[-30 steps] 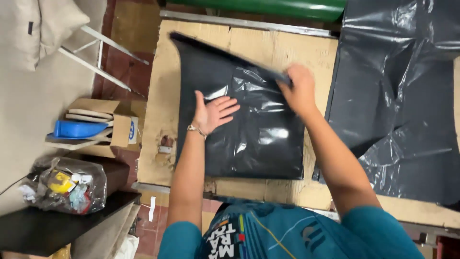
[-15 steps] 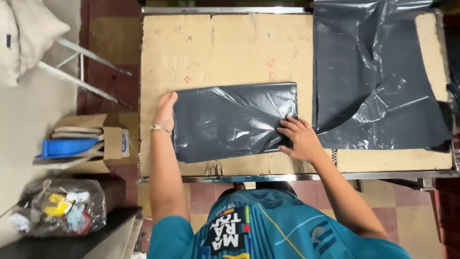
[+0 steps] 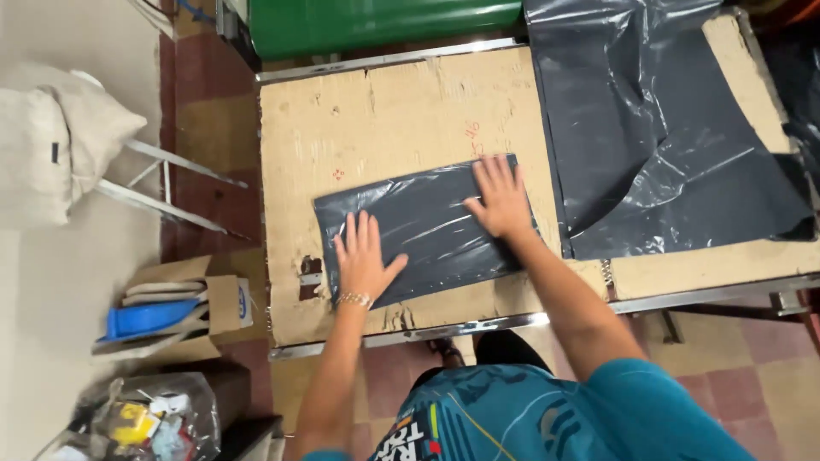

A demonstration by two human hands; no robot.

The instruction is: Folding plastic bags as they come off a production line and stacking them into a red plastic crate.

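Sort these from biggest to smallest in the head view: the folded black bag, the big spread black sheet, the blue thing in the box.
1. big spread black sheet
2. folded black bag, under both hands
3. blue thing, though it sits lower, farther from the camera

We see a folded, dark grey, glossy plastic bag point(image 3: 427, 226) lying flat, slightly tilted. It rests near the front edge of the cardboard-covered table point(image 3: 384, 111).

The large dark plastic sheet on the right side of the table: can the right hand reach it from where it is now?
Probably yes. The right hand lies flat on the folded dark bag, and the large plastic sheet begins just to its right on the same cardboard-covered table. Nothing stands between them.
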